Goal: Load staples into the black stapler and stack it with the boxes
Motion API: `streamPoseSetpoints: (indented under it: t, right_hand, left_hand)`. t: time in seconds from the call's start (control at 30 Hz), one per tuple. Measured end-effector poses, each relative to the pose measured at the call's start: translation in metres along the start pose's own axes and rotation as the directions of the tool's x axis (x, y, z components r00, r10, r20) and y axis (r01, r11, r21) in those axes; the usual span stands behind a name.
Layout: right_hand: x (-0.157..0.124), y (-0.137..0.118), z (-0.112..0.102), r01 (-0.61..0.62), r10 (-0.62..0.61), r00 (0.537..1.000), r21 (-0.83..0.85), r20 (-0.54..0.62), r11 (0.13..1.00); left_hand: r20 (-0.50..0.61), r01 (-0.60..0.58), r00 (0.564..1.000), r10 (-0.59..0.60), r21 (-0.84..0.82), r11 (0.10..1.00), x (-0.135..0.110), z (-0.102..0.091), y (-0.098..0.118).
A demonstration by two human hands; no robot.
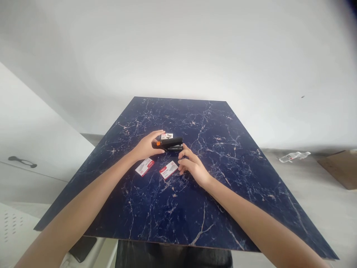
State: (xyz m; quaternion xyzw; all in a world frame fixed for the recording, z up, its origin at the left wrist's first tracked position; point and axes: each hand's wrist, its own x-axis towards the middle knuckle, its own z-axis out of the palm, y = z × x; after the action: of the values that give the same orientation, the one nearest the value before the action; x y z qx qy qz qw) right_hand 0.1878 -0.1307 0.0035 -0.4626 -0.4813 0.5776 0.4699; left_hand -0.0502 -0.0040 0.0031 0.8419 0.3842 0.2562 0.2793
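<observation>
A black stapler point(171, 143) with an orange patch at its rear lies crosswise over the table, its nose pointing right. My left hand point(147, 146) is around the rear end, thumb on the near side and fingers on the far side. At the nose, my right hand point(193, 165) has its index fingertip against or very close to the stapler; its fingers are bent and apart. Behind the stapler, partly covered by it, is a small printed box point(167, 136). Two red-and-white boxes lie nearer me, a left one point(144, 167) and a right one point(169, 170) beside my right fingers.
The dark blue marble-patterned table point(178, 208) stands against a white wall point(178, 48). To the left is a white cabinet with a dark handle point(22, 162). A clear plastic item point(294, 156) and a cardboard box point(340, 168) are on the floor at right.
</observation>
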Motion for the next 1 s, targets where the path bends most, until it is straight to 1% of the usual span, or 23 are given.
streamPoseSetpoints:
  t: [0.07,0.17,0.27,0.4,0.43,0.5,0.57,0.6,0.63,0.67,0.73,0.77,0.8,0.83,0.9,1.0]
  right_hand:
    - [0.000,-0.001,-0.001,-0.001,-0.002,0.996,0.029,0.086,1.000]
    - [0.002,0.000,-0.006,-0.008,-0.003,0.986,0.061,0.167,0.998]
    - [0.005,0.001,-0.013,-0.023,0.002,0.976,0.097,0.218,0.995]
    - [0.009,0.003,-0.014,-0.027,0.002,0.971,0.101,0.241,0.995]
    - [0.010,0.004,-0.013,-0.026,0.000,0.975,0.112,0.224,0.993]
    - [0.012,0.006,-0.008,-0.005,-0.018,0.991,0.165,0.136,0.986]
    - [0.016,0.010,-0.002,0.042,-0.041,0.999,0.222,-0.007,0.974]
    - [0.018,0.012,0.000,0.069,-0.050,0.995,0.232,-0.084,0.970]
    - [0.019,0.014,0.001,0.095,-0.063,0.986,0.216,-0.154,0.972]
    - [0.021,0.017,0.001,0.122,-0.084,0.972,0.169,-0.218,0.978]
    - [0.023,0.020,-0.001,0.168,-0.155,0.935,0.014,-0.320,0.986]
    - [0.024,0.021,-0.004,0.182,-0.194,0.916,-0.068,-0.351,0.981]
    - [0.024,0.022,-0.006,0.183,-0.221,0.903,-0.136,-0.368,0.974]
    - [0.024,0.021,-0.008,0.173,-0.230,0.897,-0.179,-0.377,0.968]
    - [0.023,0.020,-0.010,0.141,-0.210,0.905,-0.206,-0.370,0.968]
    - [0.020,0.016,-0.008,0.123,-0.195,0.925,-0.228,-0.326,0.966]
  left_hand:
    - [0.008,-0.004,1.000,0.004,-0.005,1.000,0.000,0.000,-0.002]
    - [0.008,-0.016,1.000,0.015,0.018,1.000,0.000,0.000,-0.003]
    - [0.000,-0.005,1.000,0.005,0.032,0.999,0.000,-0.001,-0.002]
    - [0.017,0.056,0.998,-0.057,0.056,0.997,0.001,-0.003,0.006]
    - [0.024,0.070,0.997,-0.072,0.068,0.995,0.001,-0.002,0.009]
    - [0.002,0.091,0.996,-0.092,0.104,0.990,0.001,0.002,0.016]
    - [-0.062,0.104,0.993,-0.096,0.145,0.984,-0.001,0.009,0.023]
    - [-0.083,0.108,0.992,-0.097,0.148,0.983,-0.003,0.013,0.028]
    - [-0.076,0.107,0.992,-0.098,0.124,0.986,-0.005,0.016,0.032]
    - [-0.031,0.101,0.995,-0.099,0.074,0.992,-0.007,0.018,0.037]
    - [0.119,0.088,0.990,-0.079,-0.074,0.993,-0.012,0.018,0.046]
    - [0.182,0.079,0.982,-0.055,-0.128,0.989,-0.014,0.017,0.051]
    - [0.222,0.063,0.975,-0.029,-0.144,0.988,-0.016,0.015,0.056]
    - [0.246,0.036,0.969,-0.005,-0.120,0.992,-0.018,0.013,0.060]
    - [0.293,-0.030,0.955,0.037,-0.026,0.999,-0.021,0.008,0.069]
    - [0.419,-0.113,0.904,0.091,0.028,0.993,-0.024,0.005,0.078]
